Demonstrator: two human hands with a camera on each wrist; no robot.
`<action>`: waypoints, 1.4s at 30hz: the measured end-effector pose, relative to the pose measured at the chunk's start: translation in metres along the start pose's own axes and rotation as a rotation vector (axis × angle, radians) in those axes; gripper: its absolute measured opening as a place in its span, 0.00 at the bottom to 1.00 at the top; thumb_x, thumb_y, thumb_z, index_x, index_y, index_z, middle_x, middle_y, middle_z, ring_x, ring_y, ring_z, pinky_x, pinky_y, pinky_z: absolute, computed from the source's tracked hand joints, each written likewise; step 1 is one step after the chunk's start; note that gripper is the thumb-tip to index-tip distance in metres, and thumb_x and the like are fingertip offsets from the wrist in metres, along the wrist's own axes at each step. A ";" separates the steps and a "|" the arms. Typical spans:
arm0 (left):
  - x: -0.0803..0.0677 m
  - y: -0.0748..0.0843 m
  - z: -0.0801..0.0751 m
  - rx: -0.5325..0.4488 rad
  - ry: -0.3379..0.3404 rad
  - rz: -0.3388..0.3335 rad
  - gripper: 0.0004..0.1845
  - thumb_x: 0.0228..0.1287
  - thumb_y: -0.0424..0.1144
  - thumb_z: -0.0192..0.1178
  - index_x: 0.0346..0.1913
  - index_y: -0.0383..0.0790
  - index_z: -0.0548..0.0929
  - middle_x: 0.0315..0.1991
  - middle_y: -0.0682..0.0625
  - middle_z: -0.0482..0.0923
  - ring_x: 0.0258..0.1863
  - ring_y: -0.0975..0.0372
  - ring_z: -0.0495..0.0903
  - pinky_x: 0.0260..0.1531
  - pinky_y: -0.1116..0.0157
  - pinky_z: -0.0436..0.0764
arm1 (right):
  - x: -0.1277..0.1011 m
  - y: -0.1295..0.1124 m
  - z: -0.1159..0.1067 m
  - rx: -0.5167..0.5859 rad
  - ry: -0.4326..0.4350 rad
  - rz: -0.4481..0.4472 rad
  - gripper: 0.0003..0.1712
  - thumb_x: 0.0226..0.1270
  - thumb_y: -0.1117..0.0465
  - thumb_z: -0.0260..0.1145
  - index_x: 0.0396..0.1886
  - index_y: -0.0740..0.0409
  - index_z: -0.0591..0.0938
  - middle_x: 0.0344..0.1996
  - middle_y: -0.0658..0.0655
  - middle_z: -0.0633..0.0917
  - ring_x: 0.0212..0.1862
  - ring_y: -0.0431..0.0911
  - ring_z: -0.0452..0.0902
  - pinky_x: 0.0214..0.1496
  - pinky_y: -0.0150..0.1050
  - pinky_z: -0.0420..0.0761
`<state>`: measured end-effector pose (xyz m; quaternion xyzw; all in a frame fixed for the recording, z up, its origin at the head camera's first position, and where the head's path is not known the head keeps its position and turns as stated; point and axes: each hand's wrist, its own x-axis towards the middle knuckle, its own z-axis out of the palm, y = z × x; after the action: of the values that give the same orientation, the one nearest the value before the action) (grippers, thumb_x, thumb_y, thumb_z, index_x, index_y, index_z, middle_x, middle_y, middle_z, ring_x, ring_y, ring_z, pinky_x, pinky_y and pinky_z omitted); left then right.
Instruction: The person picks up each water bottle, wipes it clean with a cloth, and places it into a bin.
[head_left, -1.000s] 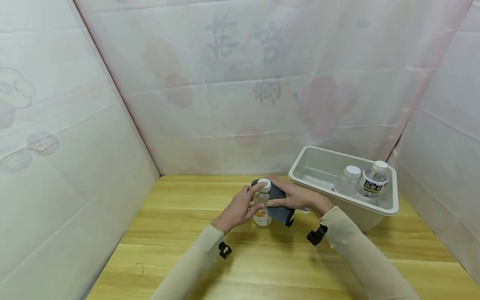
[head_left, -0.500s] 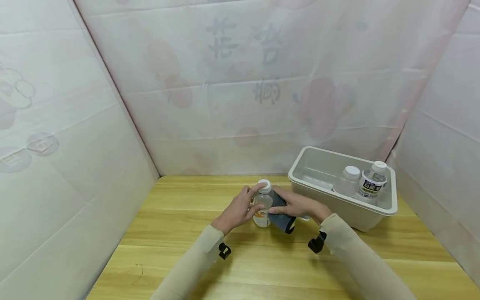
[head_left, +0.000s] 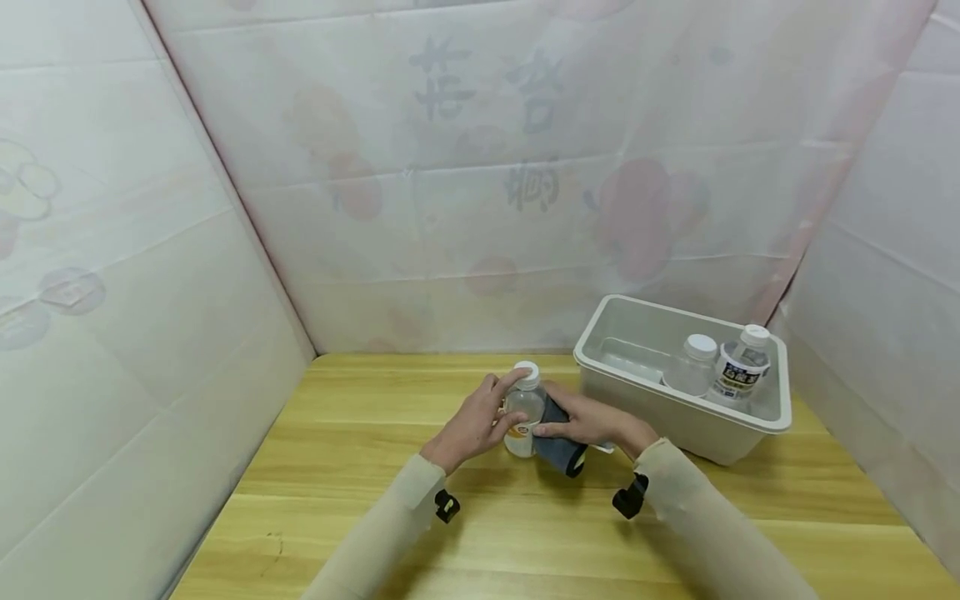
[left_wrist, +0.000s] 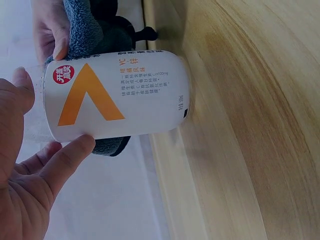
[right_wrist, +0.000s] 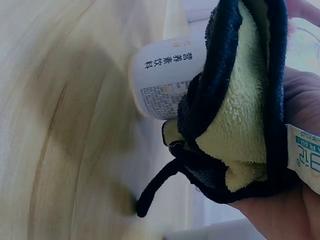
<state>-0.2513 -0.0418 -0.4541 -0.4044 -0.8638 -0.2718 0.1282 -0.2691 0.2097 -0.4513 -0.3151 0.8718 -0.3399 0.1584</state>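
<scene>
A clear drink bottle with a white cap and a white-and-orange label stands upright on the wooden table. My left hand grips it from the left, the index finger up at the cap and the thumb on the near side. In my right hand is a folded dark grey cloth, held against the bottle's right side. Its yellow inner face, black edging and a white tag show in the right wrist view. The cloth hides part of the label there.
A light grey plastic bin stands at the back right, close beyond my right hand. Inside its right end are a clear bottle with a white cap and a labelled bottle. Pale printed fabric walls the table's back and sides.
My right hand has slid the cloth down the bottle's side and slightly toward me, away from the cap. My left hand keeps its grip, and the bottle stays in place.
</scene>
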 end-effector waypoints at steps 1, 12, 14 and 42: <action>0.000 0.000 0.000 -0.002 0.006 0.001 0.38 0.76 0.47 0.55 0.80 0.55 0.49 0.42 0.43 0.70 0.31 0.64 0.69 0.34 0.71 0.79 | 0.000 0.001 0.002 0.002 0.004 0.005 0.48 0.72 0.40 0.63 0.82 0.49 0.52 0.74 0.57 0.68 0.72 0.52 0.69 0.69 0.54 0.72; -0.004 0.001 0.005 -0.044 -0.002 -0.020 0.37 0.76 0.47 0.55 0.81 0.56 0.50 0.42 0.42 0.71 0.33 0.63 0.74 0.35 0.71 0.82 | -0.004 0.021 0.027 -0.014 -0.032 0.058 0.47 0.73 0.40 0.63 0.81 0.53 0.55 0.75 0.59 0.68 0.75 0.55 0.66 0.74 0.57 0.68; -0.003 0.001 0.005 -0.052 -0.001 -0.022 0.37 0.76 0.47 0.55 0.81 0.56 0.49 0.43 0.41 0.71 0.35 0.62 0.76 0.37 0.71 0.84 | -0.005 0.021 0.026 -0.018 -0.020 0.054 0.45 0.73 0.40 0.63 0.80 0.54 0.56 0.74 0.59 0.70 0.73 0.55 0.68 0.73 0.58 0.69; 0.002 0.002 0.007 -0.014 0.109 -0.045 0.43 0.66 0.53 0.68 0.77 0.59 0.55 0.42 0.43 0.73 0.33 0.55 0.77 0.31 0.69 0.77 | -0.035 -0.017 -0.027 -0.188 0.178 -0.037 0.40 0.72 0.47 0.67 0.79 0.48 0.63 0.69 0.59 0.75 0.58 0.50 0.77 0.53 0.47 0.78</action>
<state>-0.2512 -0.0352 -0.4580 -0.3704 -0.8625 -0.3021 0.1659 -0.2484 0.2360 -0.4182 -0.3132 0.9045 -0.2861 0.0438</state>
